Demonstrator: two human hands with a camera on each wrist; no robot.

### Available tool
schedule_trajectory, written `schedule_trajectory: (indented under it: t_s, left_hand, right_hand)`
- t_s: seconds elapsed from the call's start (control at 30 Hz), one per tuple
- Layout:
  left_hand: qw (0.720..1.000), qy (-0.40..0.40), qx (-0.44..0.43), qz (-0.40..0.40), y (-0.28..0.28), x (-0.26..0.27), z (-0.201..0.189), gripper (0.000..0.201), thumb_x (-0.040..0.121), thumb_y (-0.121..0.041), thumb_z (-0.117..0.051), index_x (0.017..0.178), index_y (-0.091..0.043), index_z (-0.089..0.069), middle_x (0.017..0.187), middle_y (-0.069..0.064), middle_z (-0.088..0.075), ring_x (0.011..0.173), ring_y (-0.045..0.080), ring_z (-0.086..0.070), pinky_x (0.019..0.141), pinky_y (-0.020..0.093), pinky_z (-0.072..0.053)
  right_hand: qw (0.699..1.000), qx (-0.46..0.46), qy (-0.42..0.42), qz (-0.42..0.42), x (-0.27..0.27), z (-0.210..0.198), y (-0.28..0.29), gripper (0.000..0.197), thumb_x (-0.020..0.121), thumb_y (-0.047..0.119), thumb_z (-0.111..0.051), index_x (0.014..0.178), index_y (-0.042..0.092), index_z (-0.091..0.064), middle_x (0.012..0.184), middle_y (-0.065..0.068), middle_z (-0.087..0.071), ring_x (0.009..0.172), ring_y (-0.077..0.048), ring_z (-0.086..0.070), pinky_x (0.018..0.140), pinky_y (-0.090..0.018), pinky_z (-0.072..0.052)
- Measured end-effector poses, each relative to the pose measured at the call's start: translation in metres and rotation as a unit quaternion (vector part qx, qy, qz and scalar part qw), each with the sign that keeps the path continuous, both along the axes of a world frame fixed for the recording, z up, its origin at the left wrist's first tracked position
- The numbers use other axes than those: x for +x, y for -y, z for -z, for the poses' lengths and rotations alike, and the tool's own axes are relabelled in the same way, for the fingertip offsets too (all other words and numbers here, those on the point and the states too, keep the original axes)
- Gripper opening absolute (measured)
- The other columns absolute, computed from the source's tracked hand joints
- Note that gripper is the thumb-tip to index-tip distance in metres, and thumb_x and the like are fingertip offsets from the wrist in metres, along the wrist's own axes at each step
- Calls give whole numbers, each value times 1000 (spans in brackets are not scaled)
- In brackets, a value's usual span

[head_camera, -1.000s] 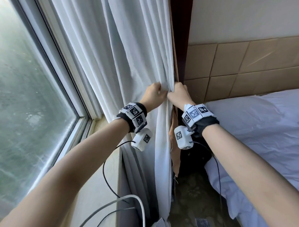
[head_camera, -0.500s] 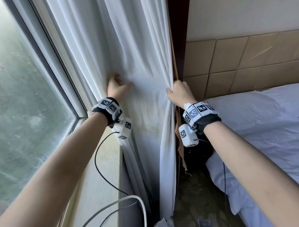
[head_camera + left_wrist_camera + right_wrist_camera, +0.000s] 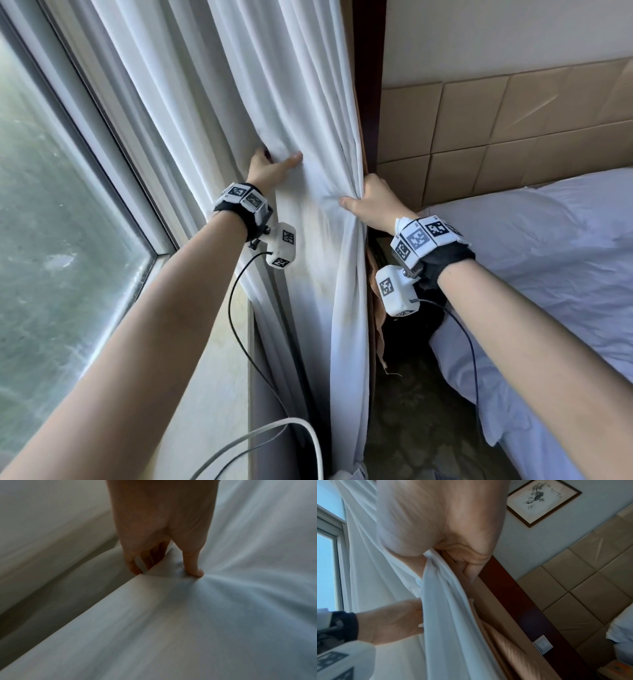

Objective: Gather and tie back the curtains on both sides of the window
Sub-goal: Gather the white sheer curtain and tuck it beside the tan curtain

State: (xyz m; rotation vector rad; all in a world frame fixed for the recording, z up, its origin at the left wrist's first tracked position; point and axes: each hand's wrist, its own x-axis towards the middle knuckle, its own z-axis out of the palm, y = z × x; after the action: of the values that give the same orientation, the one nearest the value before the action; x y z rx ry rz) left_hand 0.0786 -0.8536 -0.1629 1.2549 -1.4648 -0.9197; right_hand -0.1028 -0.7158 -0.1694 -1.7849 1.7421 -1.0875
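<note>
A white curtain (image 3: 308, 85) hangs in folds between the window and the wall corner. My left hand (image 3: 279, 159) reaches into its left part. In the left wrist view the fingers curl behind a fold (image 3: 188, 615) and the thumb presses its front, so my left hand (image 3: 166, 573) pinches it. My right hand (image 3: 359, 193) grips the curtain's gathered right edge at about the same height. The right wrist view shows the bunched cloth (image 3: 447, 601) running through my right hand (image 3: 436, 555), with my left hand (image 3: 393, 620) lower left behind the cloth.
Window glass (image 3: 51, 240) and its sill (image 3: 205, 377) lie to the left. A dark wooden post (image 3: 370, 85) and a tan curtain (image 3: 376, 325) stand behind the white one. A bed (image 3: 548, 274) and padded wall panels (image 3: 513, 120) fill the right. Cables (image 3: 308, 442) loop below.
My left hand left the curtain's right edge, moved left across the cloth and now pinches a fold there. My right hand kept its hold on the right edge.
</note>
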Motion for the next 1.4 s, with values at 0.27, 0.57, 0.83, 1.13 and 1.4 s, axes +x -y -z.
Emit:
schedule_trajectory:
  t_s: [0.27, 0.57, 0.83, 1.13, 1.4]
  left_hand:
    - [994, 75, -39, -69, -5, 2, -7, 48, 75, -31, -74, 106, 3, -58, 96, 11, -64, 86, 22, -67, 57, 25, -54]
    - [986, 101, -100, -81, -11, 45, 17, 57, 78, -39, -71, 122, -8, -51, 112, 5, -62, 101, 21, -61, 88, 34, -52]
    - [994, 106, 13, -13, 18, 38, -1, 142, 46, -79, -75, 150, -28, 8, 155, 6, -21, 143, 22, -24, 116, 43, -25]
    - [1000, -19, -4, 8, 8, 9, -19, 36, 79, -22, -79, 103, -8, -56, 91, 2, -65, 76, 11, -65, 50, 12, -50]
    - [998, -14, -17, -60, 0, 9, -20, 39, 79, -22, -73, 110, -9, -54, 104, 6, -66, 97, 20, -66, 84, 33, -56]
  right_hand:
    - [1000, 11, -10, 24, 3, 3, 3, 28, 92, 21, -55, 113, 2, -55, 114, -11, -54, 110, -26, -53, 91, -32, -44]
    - [996, 31, -44, 74, -1, 0, 4, 31, 92, 27, -52, 113, 4, -51, 123, -19, -48, 118, -33, -46, 100, -38, -41]
    - [1000, 15, -17, 20, 7, -1, 6, 29, 92, 22, -58, 112, 1, -55, 104, -5, -50, 100, -20, -48, 83, -25, -38]
    - [998, 42, 23, 34, -4, 5, 11, 40, 89, 28, -65, 117, 4, -48, 120, -10, -51, 107, -22, -52, 91, -34, -45]
    - [999, 20, 21, 39, 3, 0, 8, 30, 94, 19, -58, 117, 0, -52, 97, 0, -46, 96, -16, -47, 84, -28, -41]
